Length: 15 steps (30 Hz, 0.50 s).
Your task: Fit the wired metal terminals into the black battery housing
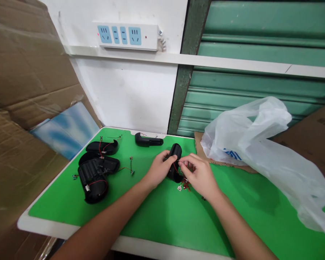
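Observation:
My left hand (159, 168) is wrapped round a black plastic housing (174, 153) that stands on the green table top (157, 213). My right hand (199, 175) is beside it on the right, thumb and fingers pinched on a thin red wire (175, 167) that runs from the housing. Small red-wired parts (184, 185) lie on the table just under my right hand.
Several more black housings with wires (96, 173) lie at the left, and another black piece (148, 140) at the back edge. A small wired part (131, 169) lies between. A white plastic bag (262, 144) spreads over the right. Cardboard (21, 90) rises at left. A power strip (127, 36) hangs on the wall.

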Available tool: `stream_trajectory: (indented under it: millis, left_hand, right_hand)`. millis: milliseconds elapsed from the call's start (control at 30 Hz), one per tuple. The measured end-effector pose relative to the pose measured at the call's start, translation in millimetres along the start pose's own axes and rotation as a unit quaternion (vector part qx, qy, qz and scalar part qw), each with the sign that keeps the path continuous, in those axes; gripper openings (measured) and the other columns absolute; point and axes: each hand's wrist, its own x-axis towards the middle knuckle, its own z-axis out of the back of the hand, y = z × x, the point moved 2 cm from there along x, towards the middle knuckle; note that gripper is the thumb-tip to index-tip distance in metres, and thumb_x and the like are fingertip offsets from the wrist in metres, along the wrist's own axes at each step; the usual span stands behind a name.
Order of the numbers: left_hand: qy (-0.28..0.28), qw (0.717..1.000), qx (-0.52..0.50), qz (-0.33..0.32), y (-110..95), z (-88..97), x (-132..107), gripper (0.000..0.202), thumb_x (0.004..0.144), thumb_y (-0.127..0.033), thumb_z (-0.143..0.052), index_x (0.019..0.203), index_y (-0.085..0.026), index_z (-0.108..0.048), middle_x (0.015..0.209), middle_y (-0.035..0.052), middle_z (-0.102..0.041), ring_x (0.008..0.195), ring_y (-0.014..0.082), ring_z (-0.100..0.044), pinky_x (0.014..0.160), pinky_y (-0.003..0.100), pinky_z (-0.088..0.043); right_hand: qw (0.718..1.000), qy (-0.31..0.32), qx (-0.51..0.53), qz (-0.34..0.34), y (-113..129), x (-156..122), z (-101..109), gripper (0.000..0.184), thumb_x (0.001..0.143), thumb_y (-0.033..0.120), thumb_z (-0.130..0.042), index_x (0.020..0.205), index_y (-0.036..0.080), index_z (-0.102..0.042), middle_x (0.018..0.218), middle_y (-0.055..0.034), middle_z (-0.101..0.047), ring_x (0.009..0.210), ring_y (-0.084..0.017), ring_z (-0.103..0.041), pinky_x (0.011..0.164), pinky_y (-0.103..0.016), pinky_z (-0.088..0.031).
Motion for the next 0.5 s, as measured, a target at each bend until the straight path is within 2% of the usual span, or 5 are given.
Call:
stream_trajectory:
  millis: [267,500]
  left_hand:
    - [-0.017,0.998,0.006,-0.053,8.0,-6.6,-0.1,0.023,0.081,-0.039,-0.064,0.084,-0.017,-0.059,0.078,-0.0015,-0.058,0.074,0.0134,-0.054,0.068,0.024,-0.041]
    - [-0.031,0.997,0.017,-0.069,11.2,-8.8,-2.4,0.018,0.081,-0.034,-0.063,0.085,-0.016,-0.062,0.078,0.0002,-0.062,0.075,0.0149,-0.057,0.071,0.025,-0.043]
  right_hand:
    - [0.998,0.035,-0.040,0.037,-0.3,0.9,3.0,0.013,0.096,0.018,-0.056,0.087,0.020,-0.065,0.079,-0.0021,-0.058,0.077,-0.018,-0.055,0.068,-0.029,-0.038]
    - [0.995,0.054,-0.069,0.048,-3.8,-0.7,0.8,0.013,0.098,0.019,-0.054,0.088,0.019,-0.063,0.081,-0.0028,-0.058,0.079,-0.019,-0.054,0.069,-0.029,-0.037]
